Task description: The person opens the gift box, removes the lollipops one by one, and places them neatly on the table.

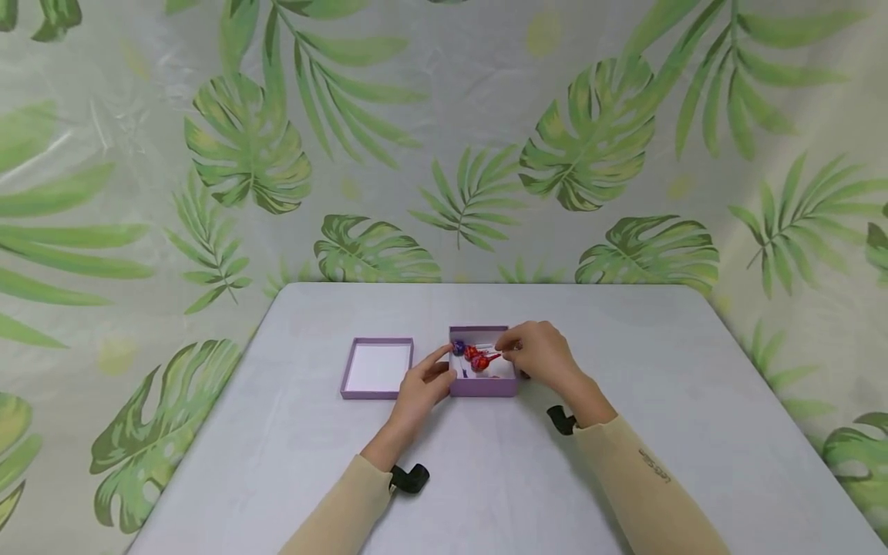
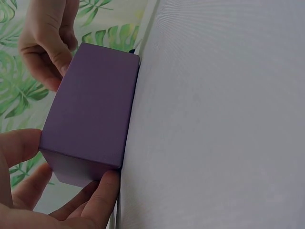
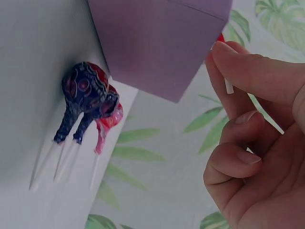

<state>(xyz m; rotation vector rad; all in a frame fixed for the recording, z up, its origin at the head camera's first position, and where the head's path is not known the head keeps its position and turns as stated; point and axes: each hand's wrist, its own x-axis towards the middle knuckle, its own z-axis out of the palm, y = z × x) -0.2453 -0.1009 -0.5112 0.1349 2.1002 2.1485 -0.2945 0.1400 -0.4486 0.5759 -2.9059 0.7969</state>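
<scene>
- Over the right side of an open-topped purple cardboard box (image 1: 483,388), the right hand (image 1: 544,354) pinches a thin white stick (image 3: 229,86) between thumb and forefinger, its tip poking out below them; the gap is closed down to the stick's width.
- That pinch looks like the main weak point: on so slender a stick, a loose hold could let it roll or swivel.
- Crowding inside could cause a snag — a round lollipop in red wrapping (image 1: 480,363) lies close to other wrapped sweets, one of them a dark blue-purple lollipop (image 1: 459,348), and sticks or wrapper tails might catch.
- The left hand (image 1: 422,383) rests its spread fingers against the box's left side, from rim to base, without clamping it; a knock from the right could probably shift or tip the box if that touch is too light.
- On the white table (image 1: 444,478), just outside the box's right wall, lie blue-wrapped lollipops (image 3: 88,88) and a pink-red one (image 3: 112,117); a low sweep of the right hand might scatter them.
- Relative to the grip, the red-wrapped lollipop sits inside the box, left of the right fingertips, its tail pointing towards them — it seems to belong to the pinched stick, though the fingers hide the join.
</scene>
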